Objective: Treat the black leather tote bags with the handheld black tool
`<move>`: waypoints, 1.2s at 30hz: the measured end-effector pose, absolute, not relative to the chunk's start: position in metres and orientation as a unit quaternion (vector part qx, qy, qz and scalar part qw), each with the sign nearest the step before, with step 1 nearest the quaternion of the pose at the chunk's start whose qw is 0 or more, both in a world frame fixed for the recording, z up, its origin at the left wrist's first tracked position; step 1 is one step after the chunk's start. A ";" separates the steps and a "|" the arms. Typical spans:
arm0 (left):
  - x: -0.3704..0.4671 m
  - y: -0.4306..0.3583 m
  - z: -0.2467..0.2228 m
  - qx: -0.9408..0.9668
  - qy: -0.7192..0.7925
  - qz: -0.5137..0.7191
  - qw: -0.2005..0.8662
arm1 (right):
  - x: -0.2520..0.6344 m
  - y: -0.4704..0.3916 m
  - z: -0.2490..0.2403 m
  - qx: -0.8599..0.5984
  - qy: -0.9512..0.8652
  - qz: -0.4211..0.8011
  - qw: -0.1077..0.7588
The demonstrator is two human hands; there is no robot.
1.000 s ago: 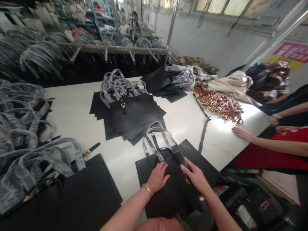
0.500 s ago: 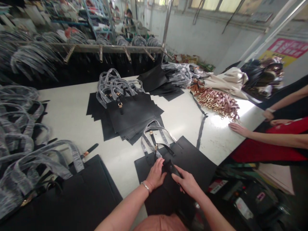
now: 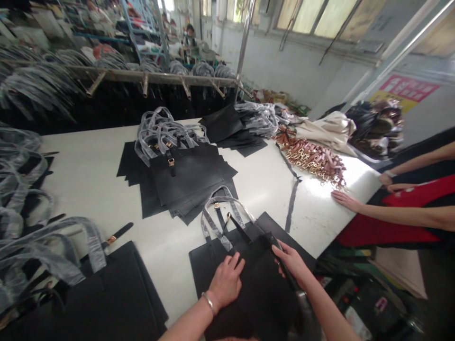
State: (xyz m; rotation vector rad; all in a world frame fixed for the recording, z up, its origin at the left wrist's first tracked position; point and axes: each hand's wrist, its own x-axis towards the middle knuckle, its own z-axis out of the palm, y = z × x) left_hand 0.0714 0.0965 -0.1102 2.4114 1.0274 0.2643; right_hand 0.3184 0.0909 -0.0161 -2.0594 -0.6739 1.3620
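White table [image 3: 88, 175], left hand [image 3: 225, 282] loose on near-middle bag [image 3: 254, 284], right hand [image 3: 291, 260] gripping black tool [image 3: 293, 283]; probably top-edge work, next move needs bag steady I guess.

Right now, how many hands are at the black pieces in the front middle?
2. The left hand lies on the black pieces, and the right hand is over their right part, gripping a dark tool. I see no others there.
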 end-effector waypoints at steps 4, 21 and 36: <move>0.074 0.099 -0.113 0.883 0.379 0.084 0.263 | 0.324 0.109 -0.020 -0.762 -0.248 0.526 0.285; 0.097 0.218 -0.080 0.810 0.554 0.123 0.146 | 0.312 0.106 -0.026 -0.744 -0.380 0.475 0.277; 0.083 0.276 -0.082 0.825 0.501 0.042 0.259 | 0.272 0.079 -0.006 -0.718 -0.412 0.468 0.310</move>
